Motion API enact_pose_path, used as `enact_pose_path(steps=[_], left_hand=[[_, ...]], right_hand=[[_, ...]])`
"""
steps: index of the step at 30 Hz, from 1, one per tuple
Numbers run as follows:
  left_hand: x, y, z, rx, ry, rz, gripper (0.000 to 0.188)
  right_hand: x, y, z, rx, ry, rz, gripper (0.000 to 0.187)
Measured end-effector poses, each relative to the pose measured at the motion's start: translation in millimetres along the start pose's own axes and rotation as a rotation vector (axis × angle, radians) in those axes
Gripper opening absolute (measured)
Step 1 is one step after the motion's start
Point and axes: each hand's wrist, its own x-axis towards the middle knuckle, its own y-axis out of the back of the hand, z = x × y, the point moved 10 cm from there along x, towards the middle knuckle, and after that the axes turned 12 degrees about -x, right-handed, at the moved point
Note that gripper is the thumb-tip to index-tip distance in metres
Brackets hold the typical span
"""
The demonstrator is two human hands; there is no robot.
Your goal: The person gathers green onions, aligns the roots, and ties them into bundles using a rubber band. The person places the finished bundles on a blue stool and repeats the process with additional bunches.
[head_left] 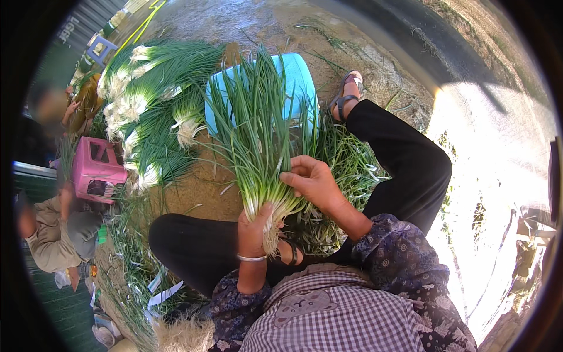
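A thick bunch of green onions (pixel 255 146) is upright in front of me, its long leaves fanning out away from me. My left hand (pixel 253 226) is closed round the white lower stems, and the pale stringy roots hang beside the thumb. At the right side of the bunch, my right hand (pixel 312 180) has thumb and forefinger pinched on a green onion stalk; the other fingers are curled. Behind the leaves stands a light blue plastic stool (pixel 304 79), partly covered by them.
Several bundled green onions (pixel 167 73) lie on the wet ground at the far left. Loose trimmings (pixel 349 155) lie by my right leg, with more scraps to the left. A pink stool (pixel 97 164) and other people (pixel 56 234) are at the left edge.
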Motion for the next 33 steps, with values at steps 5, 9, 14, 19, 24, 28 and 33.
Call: enact_pose_path(steps=[5, 9, 14, 19, 24, 28, 33], left_hand=[[3, 12, -2, -0.056, 0.007, 0.126, 0.02], [3, 15, -5, -0.003, 0.054, 0.079, 0.02], [4, 17, -4, -0.008, 0.006, 0.104, 0.017], [7, 24, -5, 0.043, -0.027, 0.105, 0.015], [7, 21, 1, 0.079, -0.071, 0.113, 0.012], [8, 23, 3, 0.066, -0.108, 0.117, 0.011], [7, 27, 8, 0.045, -0.12, 0.167, 0.012]], right_hand=[[-16, 17, 36, 0.005, -0.194, 0.074, 0.014], [-16, 19, 39, 0.017, -0.171, 0.064, 0.018], [-19, 49, 0, -0.068, 0.113, 0.421, 0.032], [6, 35, -57, -0.629, 0.241, 0.245, 0.034], [50, 29, -59, -1.191, 0.376, 0.171, 0.023], [31, 56, -77, -1.179, 0.59, 0.461, 0.018], [-19, 105, -81, -1.158, 0.524, 0.59, 0.011]])
